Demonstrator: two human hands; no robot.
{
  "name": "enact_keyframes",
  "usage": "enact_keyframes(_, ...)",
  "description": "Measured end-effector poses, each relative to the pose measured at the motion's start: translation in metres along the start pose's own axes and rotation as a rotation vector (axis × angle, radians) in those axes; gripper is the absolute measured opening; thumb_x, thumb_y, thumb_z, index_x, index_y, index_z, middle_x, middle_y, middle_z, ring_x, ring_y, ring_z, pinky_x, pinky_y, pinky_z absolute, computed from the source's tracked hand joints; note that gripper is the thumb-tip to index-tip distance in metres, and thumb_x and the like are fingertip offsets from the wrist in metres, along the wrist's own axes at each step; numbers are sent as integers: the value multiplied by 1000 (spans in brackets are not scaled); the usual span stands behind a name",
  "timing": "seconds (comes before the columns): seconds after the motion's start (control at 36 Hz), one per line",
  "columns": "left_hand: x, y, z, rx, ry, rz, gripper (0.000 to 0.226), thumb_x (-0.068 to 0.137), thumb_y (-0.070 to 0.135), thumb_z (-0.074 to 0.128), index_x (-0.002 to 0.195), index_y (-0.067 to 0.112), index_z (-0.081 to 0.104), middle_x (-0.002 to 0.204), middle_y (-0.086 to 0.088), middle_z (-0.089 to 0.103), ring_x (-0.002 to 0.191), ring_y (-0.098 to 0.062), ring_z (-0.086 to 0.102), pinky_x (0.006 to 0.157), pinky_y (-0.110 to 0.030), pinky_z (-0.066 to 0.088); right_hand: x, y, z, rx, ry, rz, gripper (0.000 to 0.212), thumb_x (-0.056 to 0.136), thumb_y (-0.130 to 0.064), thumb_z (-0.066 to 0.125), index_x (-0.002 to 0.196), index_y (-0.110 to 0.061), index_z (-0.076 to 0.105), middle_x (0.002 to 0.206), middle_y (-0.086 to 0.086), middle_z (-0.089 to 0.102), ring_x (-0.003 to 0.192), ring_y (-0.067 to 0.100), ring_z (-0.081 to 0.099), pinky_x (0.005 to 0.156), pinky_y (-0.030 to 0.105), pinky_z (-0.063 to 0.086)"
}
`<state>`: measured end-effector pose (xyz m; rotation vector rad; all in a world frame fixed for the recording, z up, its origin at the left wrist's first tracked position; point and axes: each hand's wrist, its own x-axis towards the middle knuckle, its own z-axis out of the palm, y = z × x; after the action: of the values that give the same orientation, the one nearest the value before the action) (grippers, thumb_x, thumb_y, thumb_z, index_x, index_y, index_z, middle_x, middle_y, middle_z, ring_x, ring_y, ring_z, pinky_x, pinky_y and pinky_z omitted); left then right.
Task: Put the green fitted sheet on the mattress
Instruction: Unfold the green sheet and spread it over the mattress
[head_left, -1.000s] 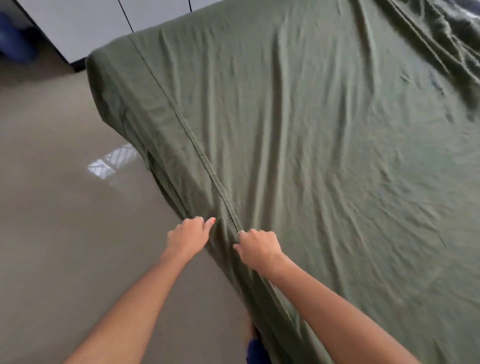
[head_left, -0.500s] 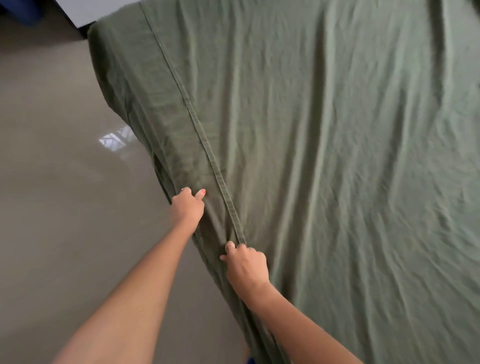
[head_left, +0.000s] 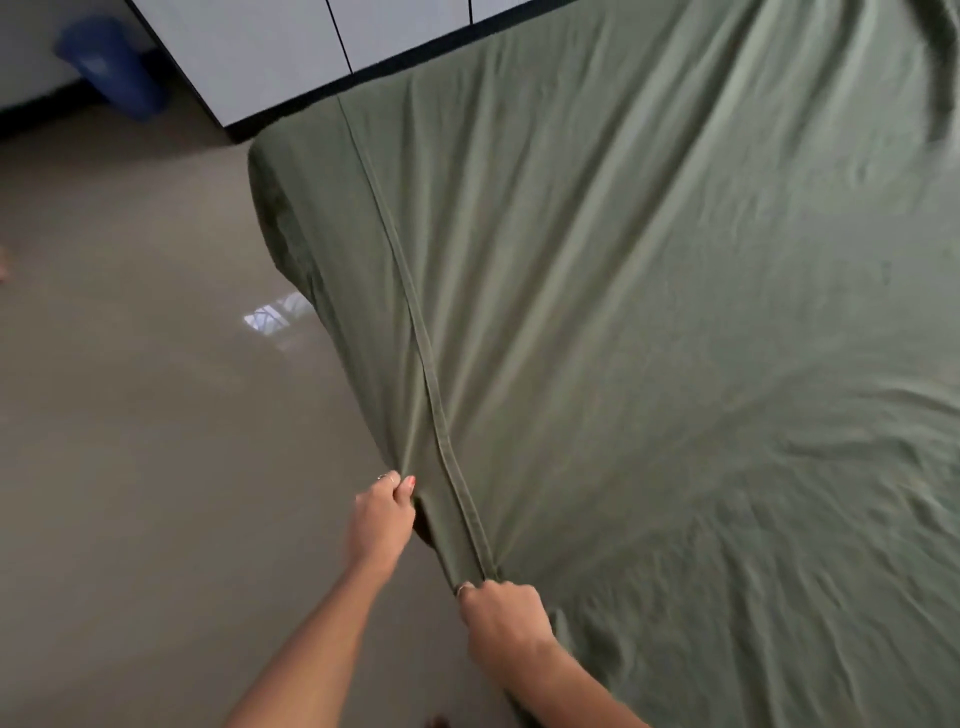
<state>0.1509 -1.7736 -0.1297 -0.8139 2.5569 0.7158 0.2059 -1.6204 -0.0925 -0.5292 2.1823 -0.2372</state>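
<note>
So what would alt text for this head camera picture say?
Both hands, left and right, grip the side edge of a green fitted sheet spread over a mattress, beside a glossy floor and white cabinets.

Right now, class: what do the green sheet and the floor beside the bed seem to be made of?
Green sheet: seemingly woven cotton or a similar cloth, matte; it creases softly and bunches where the left hand and right hand grip it. Floor: probably polished tile or stone, glossy; it mirrors a bright window patch.
</note>
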Motion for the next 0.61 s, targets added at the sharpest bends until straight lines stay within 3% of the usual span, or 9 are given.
enact_keyframes(0.08, 20, 4, -3, 64, -78, 6, 43, 99, 34, 43, 62, 15, 32, 92, -20, 63, 96, -38, 55, 68, -34, 37, 4, 2, -14, -21, -13, 12, 31, 97, -22, 42, 124, -10, 53, 126, 13, 58, 117, 34, 55, 89, 38, 42)
enact_keyframes(0.17, 47, 11, -16, 86, -82, 8, 48, 97, 47, 40, 63, 14, 43, 95, -22, 63, 102, -39, 56, 86, -43, 46, 11, 0, -37, -18, 32, 25, 37, 100, -36, 38, 118, -11, 58, 123, 13, 59, 115, 34, 56, 88, 37, 42)
enact_keyframes(0.25, 82, 25, -38, 65, -22, -33, 55, 96, 54, 36, 87, 5, 61, 107, -24, 62, 108, -39, 55, 93, -46, 45, 26, -5, -63, 14, 147, 53, 40, 100, -42, 36, 114, -12, 59, 121, 11, 61, 113, 33, 58, 85, 36, 41)
enact_keyframes(0.42, 167, 55, -75, -28, 9, -80, 58, 96, 53, 33, 103, 2, 59, 114, -19, 59, 114, -35, 50, 92, -39, 39, 75, -20, -111, 60, 344, 145, 37, 100, -40, 36, 120, -12, 49, 119, 9, 61, 111, 32, 58, 80, 36, 42)
enact_keyframes(0.61, 258, 84, -125, -5, 33, -37, 41, 93, 38, 54, 117, 5, 57, 126, -17, 57, 121, -34, 50, 97, -40, 41, 153, -43, -162, 78, 487, 247, 44, 99, -44, 41, 131, -14, 42, 124, 5, 52, 109, 30, 58, 68, 33, 32)
